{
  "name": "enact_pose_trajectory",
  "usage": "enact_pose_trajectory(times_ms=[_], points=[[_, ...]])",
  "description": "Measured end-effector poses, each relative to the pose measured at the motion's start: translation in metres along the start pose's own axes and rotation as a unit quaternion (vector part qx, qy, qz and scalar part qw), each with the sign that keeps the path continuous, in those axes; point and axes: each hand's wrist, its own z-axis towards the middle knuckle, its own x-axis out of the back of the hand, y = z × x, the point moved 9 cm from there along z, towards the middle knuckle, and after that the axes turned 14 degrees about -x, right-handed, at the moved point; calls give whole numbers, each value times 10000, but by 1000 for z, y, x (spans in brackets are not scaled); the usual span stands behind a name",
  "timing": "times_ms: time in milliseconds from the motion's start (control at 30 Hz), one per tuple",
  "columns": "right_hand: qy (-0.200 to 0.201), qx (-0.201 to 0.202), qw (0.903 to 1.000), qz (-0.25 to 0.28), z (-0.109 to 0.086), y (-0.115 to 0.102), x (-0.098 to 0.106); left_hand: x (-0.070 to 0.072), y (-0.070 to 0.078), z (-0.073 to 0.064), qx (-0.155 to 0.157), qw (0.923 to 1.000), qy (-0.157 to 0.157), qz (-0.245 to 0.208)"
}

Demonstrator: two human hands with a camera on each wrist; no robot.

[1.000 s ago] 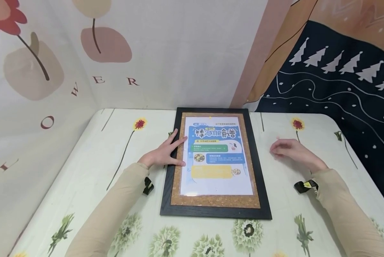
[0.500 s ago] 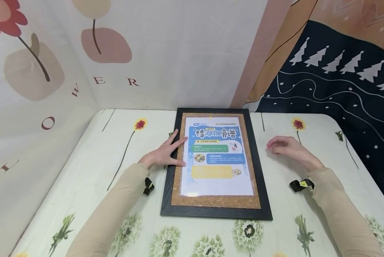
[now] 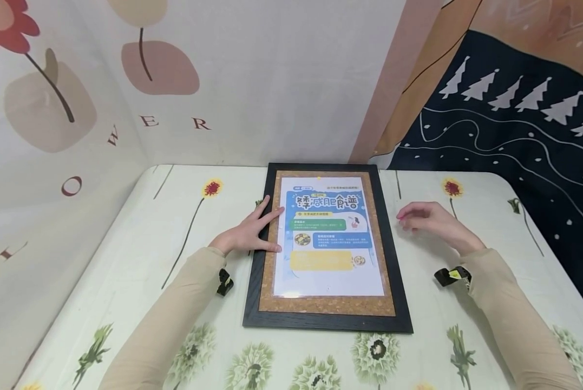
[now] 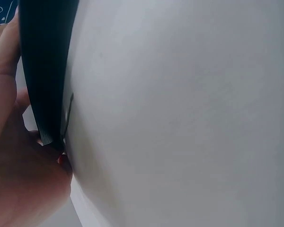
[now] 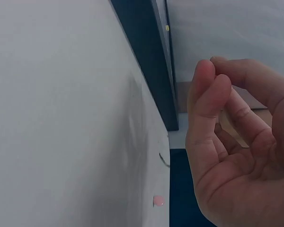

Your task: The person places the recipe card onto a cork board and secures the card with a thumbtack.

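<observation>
A black-framed cork board lies on the table, with a laminated poster on it and a yellow pin at the poster's top edge. Spread fingers of my left hand rest on the board's left side, some tips touching the poster. My right hand hovers to the right of the board, fingers curled. In the right wrist view its fingertips meet, looking reddish; whether a tiny thing sits between them is hidden. A pink pin head lies on the table beside that hand.
The table wears a flower-printed cloth. A pale printed curtain stands behind it and to the left, and a dark curtain with white trees is at the right. Black wrist straps hang at both wrists.
My right hand has moved left, closer to the board's right side. The pink spot that showed beside it in the head view is now covered. The left hand and board have stayed put.
</observation>
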Motion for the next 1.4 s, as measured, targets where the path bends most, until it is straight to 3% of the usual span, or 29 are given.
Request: enact_pose_trajectory(times_ms=[300,1100,1400], points=[[-465,192,9987,42,2,-13,-14,0,1,0,7,10000,11,-19],[-912,743,9930,-85,10,-47,-56,1,-1,0,30,10000,-28,30],[-1257,690,9896,68,9,-57,-71,1,-2,1,2,10000,-24,-5]])
